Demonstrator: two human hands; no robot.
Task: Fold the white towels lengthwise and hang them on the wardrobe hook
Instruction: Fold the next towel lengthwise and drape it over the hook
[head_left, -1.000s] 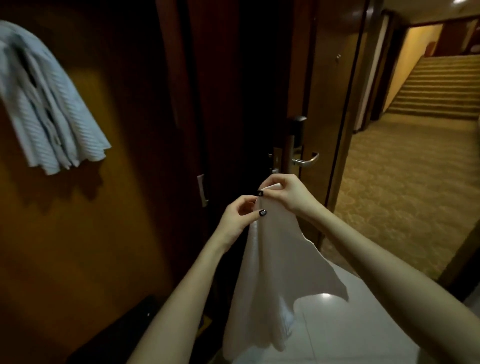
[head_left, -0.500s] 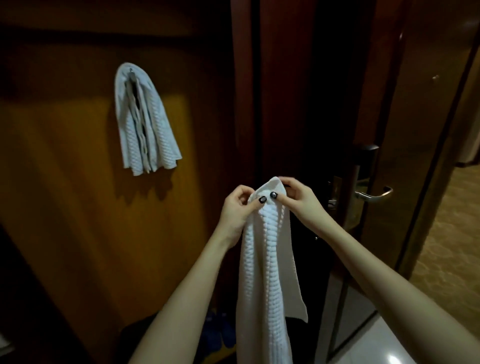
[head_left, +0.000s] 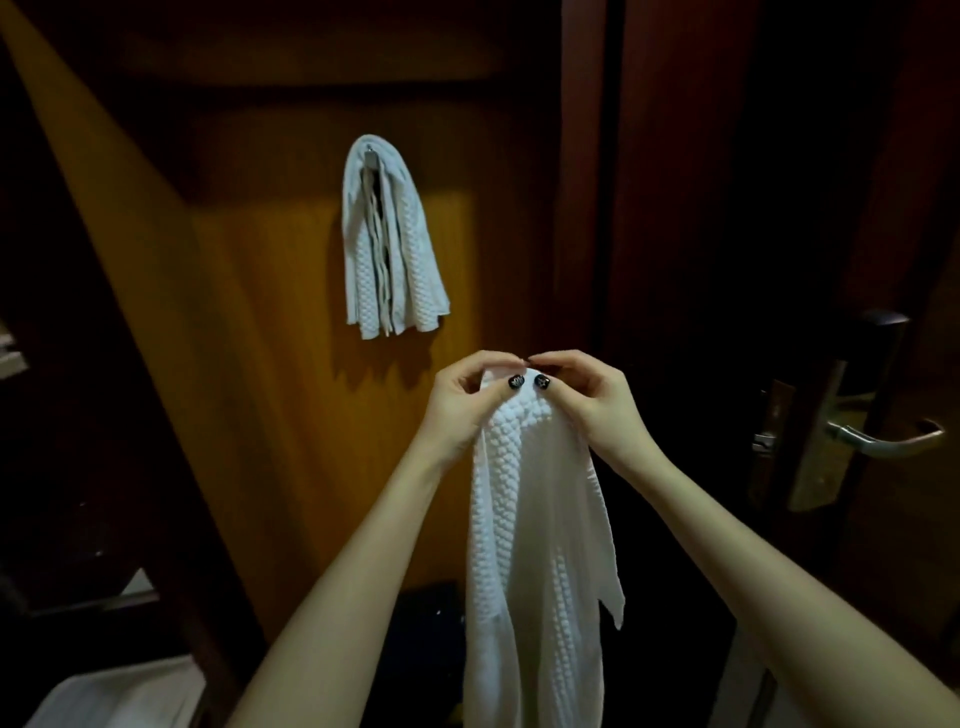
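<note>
A white textured towel (head_left: 530, 561) hangs down in front of me, folded into a narrow strip. My left hand (head_left: 462, 405) and my right hand (head_left: 587, 402) pinch its top edge side by side, thumbs almost touching. Above and to the left, a bundle of white towels (head_left: 389, 244) is draped over a small metal hook (head_left: 370, 150) on the wooden wardrobe panel (head_left: 260, 291). The held towel's top sits below that bundle and to its right, apart from it.
A dark wooden door (head_left: 727, 260) with a metal lever handle (head_left: 883, 441) stands at the right. A pale object (head_left: 114, 691) lies at the lower left beside dark shelving (head_left: 62, 467). The room is dim.
My view has swung left, so the hook and hung towels now sit near the centre. The towel in my hands has gone from loosely spread to gathered into a narrow folded strip.
</note>
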